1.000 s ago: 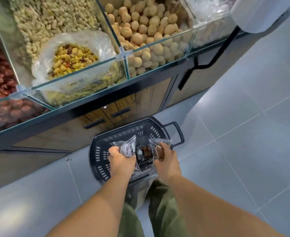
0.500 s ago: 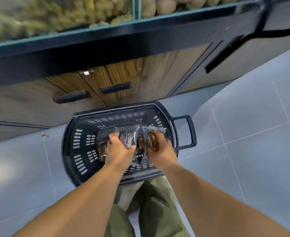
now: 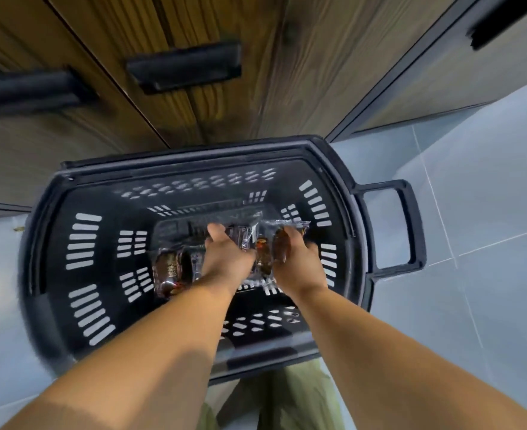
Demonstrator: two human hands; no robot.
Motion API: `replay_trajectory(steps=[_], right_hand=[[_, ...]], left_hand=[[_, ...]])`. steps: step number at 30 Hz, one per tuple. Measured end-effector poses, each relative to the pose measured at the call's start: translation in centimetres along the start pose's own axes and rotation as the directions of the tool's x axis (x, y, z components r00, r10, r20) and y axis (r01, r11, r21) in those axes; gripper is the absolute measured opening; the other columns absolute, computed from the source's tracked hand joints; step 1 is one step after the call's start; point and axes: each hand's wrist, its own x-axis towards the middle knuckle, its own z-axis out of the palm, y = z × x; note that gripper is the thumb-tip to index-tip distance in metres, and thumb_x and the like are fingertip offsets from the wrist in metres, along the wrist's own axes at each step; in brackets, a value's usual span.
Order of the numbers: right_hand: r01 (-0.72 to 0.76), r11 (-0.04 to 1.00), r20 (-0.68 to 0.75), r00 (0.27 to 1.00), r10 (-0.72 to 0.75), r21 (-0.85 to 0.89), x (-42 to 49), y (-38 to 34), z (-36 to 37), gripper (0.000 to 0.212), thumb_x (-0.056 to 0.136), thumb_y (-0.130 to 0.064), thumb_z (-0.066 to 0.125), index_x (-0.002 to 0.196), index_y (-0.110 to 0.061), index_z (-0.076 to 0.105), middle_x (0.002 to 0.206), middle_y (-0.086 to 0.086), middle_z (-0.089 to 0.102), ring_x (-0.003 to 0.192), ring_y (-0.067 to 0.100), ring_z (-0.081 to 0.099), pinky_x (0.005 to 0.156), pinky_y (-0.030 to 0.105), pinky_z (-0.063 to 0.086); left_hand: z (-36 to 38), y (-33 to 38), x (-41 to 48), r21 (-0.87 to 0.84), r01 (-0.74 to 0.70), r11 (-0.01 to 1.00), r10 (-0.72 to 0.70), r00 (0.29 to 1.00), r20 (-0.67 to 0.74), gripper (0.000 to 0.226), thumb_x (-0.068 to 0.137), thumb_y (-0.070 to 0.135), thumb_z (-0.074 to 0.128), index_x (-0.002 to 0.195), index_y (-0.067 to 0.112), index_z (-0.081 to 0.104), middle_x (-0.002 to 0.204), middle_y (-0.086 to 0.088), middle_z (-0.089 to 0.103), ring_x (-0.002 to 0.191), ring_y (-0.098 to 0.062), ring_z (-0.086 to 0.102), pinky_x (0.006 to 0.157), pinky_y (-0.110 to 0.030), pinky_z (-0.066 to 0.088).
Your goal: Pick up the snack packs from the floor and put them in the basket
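At the centre of the frame, well below the rim of a black plastic shopping basket [image 3: 194, 159] that stands on a grey tiled floor [image 3: 488, 181] against wooden cabinet doors [image 3: 212, 113], a person's left hand [image 3: 225, 262] and right hand [image 3: 299, 268] each hold a snack pack over the basket's bottom. The left grip pinches the left snack pack [image 3: 244, 240], clear film over a dark label, with the fingers curled round its near edge. The right grip pinches the right snack pack [image 3: 282, 246], clear film over brown pieces, by its lower end. More packs [image 3: 170, 271] lie on the bottom toward the lower left of the basket, just beside the left wrist. The step in hand looks like the release. Done well, it means spreading both grips while the packs are this low, so that they settle flat and do not bounce off the slotted walls. The bare patch toward the upper middle of the bottom seems the better landing place, not the pile already there. The film looks slippery and light and may cling to the fingers, so each hand should open fully before it lifts. The arms should then rise straight up, clear of the near wall, to avoid nudging the basket toward its side handle [image 3: 411, 225] at the right of the frame. No pack shows on the floor here, so whether more remain cannot be told.
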Motion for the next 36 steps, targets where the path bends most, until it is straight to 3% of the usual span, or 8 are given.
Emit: replay_trajectory(steps=[5,11,14,18,23,27,33,36], right_hand=[[-0.076,0.997,0.016,0.997,0.076,0.025,4.7,2.0,2.6,0.064,0.087,-0.041,0.051,0.142,-0.051,0.018,0.142,0.010,0.034,0.120,0.035,0.050,0.104,0.047,0.041],[-0.162,0.981,0.142,0.974,0.176,-0.107,9.7,3.1,5.9,0.070,0.089,-0.028,0.053,0.144,-0.048,0.015,0.147,0.005,0.026,0.126,0.032,0.045,0.104,0.045,0.039],[-0.154,0.969,0.203,0.960,0.193,-0.192,10.4,3.6,7.7,0.065,0.093,-0.030,0.046,0.148,-0.040,0.014,0.152,0.008,0.022,0.134,0.034,0.036,0.109,0.042,0.033],[-0.130,0.948,0.258,0.943,0.209,-0.292,10.0,3.5,8.5,0.076,0.087,-0.019,0.045,0.148,-0.045,0.007,0.158,0.003,0.013,0.139,0.035,0.027,0.111,0.051,0.030],[-0.100,0.984,0.117,0.986,0.118,-0.148,5.6,1.8,4.9,0.058,0.086,-0.004,0.035,0.139,-0.027,0.038,0.140,0.012,0.041,0.124,0.035,0.043,0.103,0.041,0.041],[0.054,0.983,0.052,0.998,-0.045,-0.176,0.6,-1.8,1.2,0.034,0.085,-0.006,0.041,0.112,-0.010,0.060,0.113,0.015,0.062,0.099,0.030,0.060,0.074,0.028,0.041],[0.156,0.983,-0.053,0.985,-0.162,-0.095,-9.2,-8.8,-7.6,0.027,0.090,-0.005,0.048,0.114,-0.009,0.059,0.112,0.012,0.064,0.101,0.027,0.062,0.075,0.026,0.047],[0.164,0.985,-0.091,0.982,-0.168,-0.049,-15.1,-12.1,-11.4,0.028,0.094,-0.019,0.049,0.121,-0.013,0.057,0.122,0.011,0.059,0.113,0.027,0.055,0.092,0.032,0.047]], left_hand=[[3.3,-2.1,4.1,0.161,0.038,0.986,-0.039,0.999,0.007,0.060,0.086,0.028,0.067,0.126,0.015,0.024,0.137,-0.015,0.038,0.112,-0.032,0.053,0.076,-0.030,0.039],[6.2,-5.0,7.8,0.329,0.148,0.933,-0.166,0.986,0.027,0.058,0.092,0.015,0.054,0.136,0.005,0.018,0.145,-0.020,0.024,0.122,-0.042,0.045,0.091,-0.041,0.042],[7.0,-5.6,8.7,0.453,0.126,0.882,-0.179,0.981,0.074,0.061,0.095,0.009,0.047,0.145,0.000,0.014,0.150,-0.024,0.017,0.128,-0.042,0.041,0.101,-0.042,0.038],[6.5,-5.3,8.1,0.528,0.028,0.849,-0.147,0.972,0.185,0.056,0.093,0.009,0.046,0.145,0.004,0.025,0.143,-0.024,0.035,0.125,-0.038,0.047,0.097,-0.039,0.042],[2.6,-2.2,4.1,0.492,0.022,0.870,-0.081,0.992,0.098,0.034,0.090,0.007,0.053,0.125,0.005,0.052,0.123,-0.016,0.057,0.100,-0.027,0.058,0.076,-0.031,0.045],[-1.6,1.5,-1.1,0.382,-0.065,0.922,0.049,0.997,0.051,0.025,0.093,0.013,0.051,0.116,0.008,0.052,0.115,-0.012,0.060,0.090,-0.023,0.052,0.073,-0.029,0.038],[-8.8,8.2,-9.9,0.450,-0.078,0.890,0.114,0.992,-0.053,0.024,0.098,0.033,0.042,0.111,0.015,0.053,0.110,-0.009,0.063,0.100,-0.029,0.059,0.072,-0.030,0.040],[-12.8,10.0,-15.8,0.404,-0.167,0.900,0.199,0.979,-0.039,0.021,0.099,0.031,0.039,0.099,0.013,0.049,0.103,-0.011,0.062,0.091,-0.029,0.055,0.071,-0.031,0.039]])
